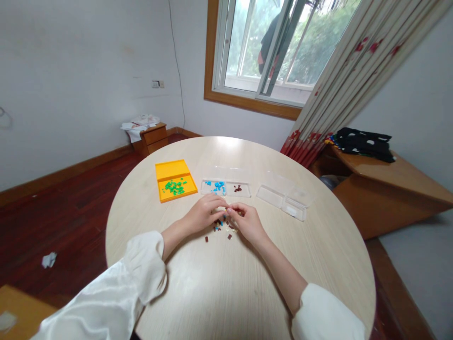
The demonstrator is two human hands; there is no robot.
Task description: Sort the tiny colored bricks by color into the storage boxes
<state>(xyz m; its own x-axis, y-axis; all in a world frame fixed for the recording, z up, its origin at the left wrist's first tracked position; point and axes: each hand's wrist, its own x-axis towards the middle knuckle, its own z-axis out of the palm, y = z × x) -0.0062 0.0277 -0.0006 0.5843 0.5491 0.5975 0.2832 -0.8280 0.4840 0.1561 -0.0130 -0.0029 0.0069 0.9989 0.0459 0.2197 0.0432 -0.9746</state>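
My left hand (207, 211) and my right hand (248, 223) meet over the middle of the table, fingertips close together. Each hand is closed in a pinch; whatever sits between the fingertips is too small to name. Just below them lies a loose pile of tiny building bricks (217, 225) in brown, blue and cream, partly hidden by my fingers. Single brown bricks (206, 239) lie nearer to me. Beyond my hands, a see-through box (225, 193) holds blue bricks (218, 186) on its left side and brown bricks (238, 188) on its right.
An open yellow box (172, 168) with green bricks (175, 187) stands at the left of the round table (226, 293). Toward the right is another open see-through box (281, 202) with something white inside. A wooden cabinet (392, 193) with dark cloth stands beyond the table's right edge.
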